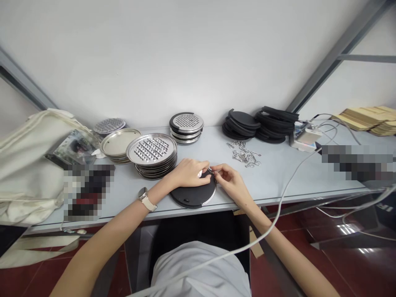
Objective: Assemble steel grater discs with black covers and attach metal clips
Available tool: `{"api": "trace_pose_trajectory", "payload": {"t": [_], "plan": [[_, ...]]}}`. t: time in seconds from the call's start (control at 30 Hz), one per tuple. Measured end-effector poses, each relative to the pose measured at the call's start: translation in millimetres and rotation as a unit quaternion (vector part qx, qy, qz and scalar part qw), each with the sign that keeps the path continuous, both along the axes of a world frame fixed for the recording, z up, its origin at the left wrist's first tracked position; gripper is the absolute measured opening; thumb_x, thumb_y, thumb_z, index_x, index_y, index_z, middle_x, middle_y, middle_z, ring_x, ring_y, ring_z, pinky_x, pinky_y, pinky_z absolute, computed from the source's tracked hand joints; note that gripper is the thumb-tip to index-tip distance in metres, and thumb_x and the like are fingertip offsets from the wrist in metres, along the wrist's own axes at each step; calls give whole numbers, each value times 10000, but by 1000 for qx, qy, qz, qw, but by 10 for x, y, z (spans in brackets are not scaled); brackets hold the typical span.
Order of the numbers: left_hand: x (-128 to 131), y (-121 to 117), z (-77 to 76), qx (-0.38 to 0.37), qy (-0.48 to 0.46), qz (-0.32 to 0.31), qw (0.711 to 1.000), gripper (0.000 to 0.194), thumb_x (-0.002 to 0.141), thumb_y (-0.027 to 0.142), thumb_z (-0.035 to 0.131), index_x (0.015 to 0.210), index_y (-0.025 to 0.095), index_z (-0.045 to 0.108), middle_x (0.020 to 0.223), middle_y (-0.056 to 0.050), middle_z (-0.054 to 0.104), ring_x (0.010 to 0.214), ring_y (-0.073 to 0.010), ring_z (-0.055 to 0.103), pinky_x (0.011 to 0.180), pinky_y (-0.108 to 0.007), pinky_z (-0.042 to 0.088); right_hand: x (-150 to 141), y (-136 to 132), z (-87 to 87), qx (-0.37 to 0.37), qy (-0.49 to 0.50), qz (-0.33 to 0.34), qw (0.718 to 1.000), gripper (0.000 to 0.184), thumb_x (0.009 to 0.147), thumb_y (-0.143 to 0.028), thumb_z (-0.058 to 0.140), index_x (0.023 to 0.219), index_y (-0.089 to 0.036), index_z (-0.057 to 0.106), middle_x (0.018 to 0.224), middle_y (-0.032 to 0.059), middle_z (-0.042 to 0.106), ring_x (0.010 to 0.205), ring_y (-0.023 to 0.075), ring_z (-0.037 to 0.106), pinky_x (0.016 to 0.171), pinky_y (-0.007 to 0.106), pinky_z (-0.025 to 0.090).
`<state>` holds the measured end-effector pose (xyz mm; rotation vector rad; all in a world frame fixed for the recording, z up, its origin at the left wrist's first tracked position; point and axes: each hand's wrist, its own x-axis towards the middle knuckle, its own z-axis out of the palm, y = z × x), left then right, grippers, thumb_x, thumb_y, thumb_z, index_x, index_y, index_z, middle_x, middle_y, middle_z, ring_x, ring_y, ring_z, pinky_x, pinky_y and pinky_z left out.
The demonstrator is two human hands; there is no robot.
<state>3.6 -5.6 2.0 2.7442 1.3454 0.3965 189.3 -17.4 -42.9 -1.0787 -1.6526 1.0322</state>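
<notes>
A round black disc (193,197) with a silver rim on its right side lies flat near the table's front edge. My left hand (190,172) is curled over its upper part, holding it down, and a small white spot shows between thumb and fingers. At the disc's upper right rim, my right hand (229,181) pinches a small metal clip (210,169), which appears to touch the rim. The fingertips partly cover the clip. Similar loose metal clips (244,154) lie in a pile beyond my right hand.
Left of my hands stand stacked grater discs (151,150) and plain metal discs (120,142). Behind is another grater stack (187,123). Black disc stacks (241,123) and black curved pieces (274,123) stand back right. A white cable (281,198) hangs across the right front.
</notes>
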Motion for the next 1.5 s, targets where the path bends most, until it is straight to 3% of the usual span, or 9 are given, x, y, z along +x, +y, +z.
{"api": "trace_pose_trajectory", "payload": {"t": [0.13, 0.3, 1.5], "plan": [[-1, 0, -3, 0, -1, -1, 1000, 197, 827, 410, 505, 793, 220, 543, 697, 14, 651, 614, -167, 589, 534, -275, 248, -5, -33, 24, 29, -15, 1, 999, 172, 844, -259, 549, 967, -184, 643, 952, 55, 629, 637, 126, 495, 624, 287, 417], [5, -3, 4, -10, 1, 1, 1000, 207, 832, 418, 494, 806, 221, 552, 702, 11, 655, 623, -171, 594, 537, -273, 261, -1, -52, 27, 16, -6, 12, 1000, 225, 863, -258, 537, 1073, -203, 596, 756, 1, 576, 610, 131, 478, 613, 275, 408], [6, -7, 26, -15, 1, -2, 1000, 207, 839, 415, 503, 817, 217, 559, 708, 7, 657, 636, -174, 604, 542, -270, 270, -4, -61, 34, 38, -46, 14, 998, 193, 858, -283, 547, 1034, -214, 589, 709, -4, 554, 643, 154, 517, 647, 288, 433]]}}
